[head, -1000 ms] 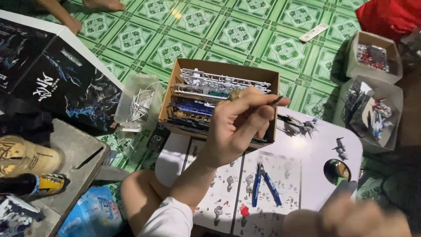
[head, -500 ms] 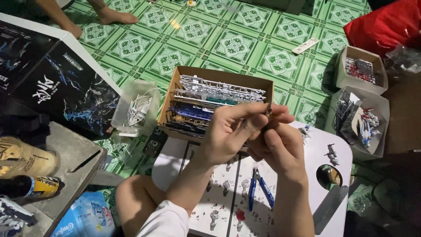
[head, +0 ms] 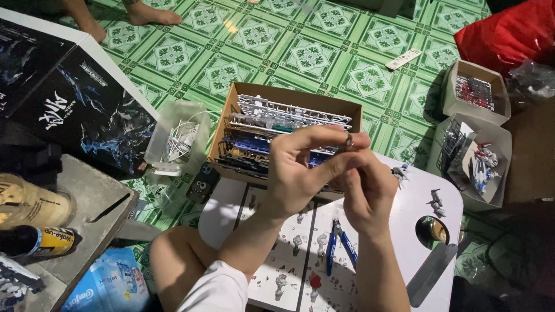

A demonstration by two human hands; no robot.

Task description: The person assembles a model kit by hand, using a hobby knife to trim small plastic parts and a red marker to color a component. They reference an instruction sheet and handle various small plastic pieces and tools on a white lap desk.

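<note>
1. A tiny grey part (head: 349, 141) sits pinched between the left hand's (head: 300, 173) thumb and forefinger, raised over the near edge of the cardboard box (head: 243, 101).
2. The right hand (head: 365, 193), at 4 o'clock from the part, has its fingers curled close against the left; what it grips cannot be told.
3. Blue cutters (head: 337, 244) lie on the white table (head: 419, 216) at 6 o'clock.

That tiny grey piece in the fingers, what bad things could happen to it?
The tiny grey piece is pinched only at the fingertips of the left hand and right hand, so it might slip and get lost in the open box of plastic part frames or on the green patterned floor.
</note>
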